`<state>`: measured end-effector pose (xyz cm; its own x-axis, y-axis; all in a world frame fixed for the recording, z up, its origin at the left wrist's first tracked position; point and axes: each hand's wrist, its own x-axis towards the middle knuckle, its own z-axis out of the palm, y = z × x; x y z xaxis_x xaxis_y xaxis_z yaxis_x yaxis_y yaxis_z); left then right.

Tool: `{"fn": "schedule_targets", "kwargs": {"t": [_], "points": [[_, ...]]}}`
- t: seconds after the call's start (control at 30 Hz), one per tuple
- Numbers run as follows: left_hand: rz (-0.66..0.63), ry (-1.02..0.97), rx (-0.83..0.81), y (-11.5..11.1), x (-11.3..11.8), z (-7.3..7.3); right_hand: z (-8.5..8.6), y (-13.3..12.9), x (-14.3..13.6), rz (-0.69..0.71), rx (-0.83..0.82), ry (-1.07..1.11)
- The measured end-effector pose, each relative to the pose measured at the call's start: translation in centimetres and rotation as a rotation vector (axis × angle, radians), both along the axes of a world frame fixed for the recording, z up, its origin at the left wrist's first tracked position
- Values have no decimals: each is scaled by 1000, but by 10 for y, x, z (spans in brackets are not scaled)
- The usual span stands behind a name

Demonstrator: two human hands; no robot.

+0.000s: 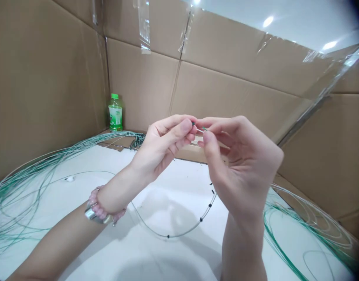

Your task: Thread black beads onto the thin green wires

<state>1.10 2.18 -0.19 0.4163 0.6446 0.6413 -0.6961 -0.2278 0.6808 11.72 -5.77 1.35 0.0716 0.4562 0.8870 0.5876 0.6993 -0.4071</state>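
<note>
Near the middle of the view, my left hand (170, 142) pinches a small dark piece (193, 123) between thumb and index finger. Just right of it, my right hand (234, 156) is closed in a pinch on a thin white strand (200, 130) with a green tip. The strand spans the short gap between the two hands. Below them, a thin wire (185, 233) with several small black pieces curves over the white table. Its ends are hidden behind my hands and left arm.
Bundles of green and white wires lie at left (50, 162) and right (302, 226). A green bottle (115, 115) stands in the back left corner. Cardboard walls (232, 78) surround the white table (156, 207). A small white object (69, 178) lies at left.
</note>
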Motion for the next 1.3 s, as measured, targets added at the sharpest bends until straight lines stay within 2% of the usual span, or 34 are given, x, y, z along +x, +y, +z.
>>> {"fn": "schedule_targets", "kwargs": {"t": [0.27, 0.47, 0.57, 0.8, 1.0, 1.3], "points": [[-29, 4, -12, 1, 0, 1, 2, -2, 1, -35, 30, -41], [-30, 10, 48, 3, -1, 0, 2, -5, 2, -63, 30, -86], [13, 38, 84, 4, -2, -1, 2, -6, 4, -87, 33, -140], [212, 117, 325, 6, -9, 1, 4, -9, 11, -167, 40, -270], [247, 103, 360, 10, -9, -1, 3, -8, 11, -108, 72, -248], [261, 99, 405, 10, -8, 0, 4, -7, 13, -130, 74, -275]]}}
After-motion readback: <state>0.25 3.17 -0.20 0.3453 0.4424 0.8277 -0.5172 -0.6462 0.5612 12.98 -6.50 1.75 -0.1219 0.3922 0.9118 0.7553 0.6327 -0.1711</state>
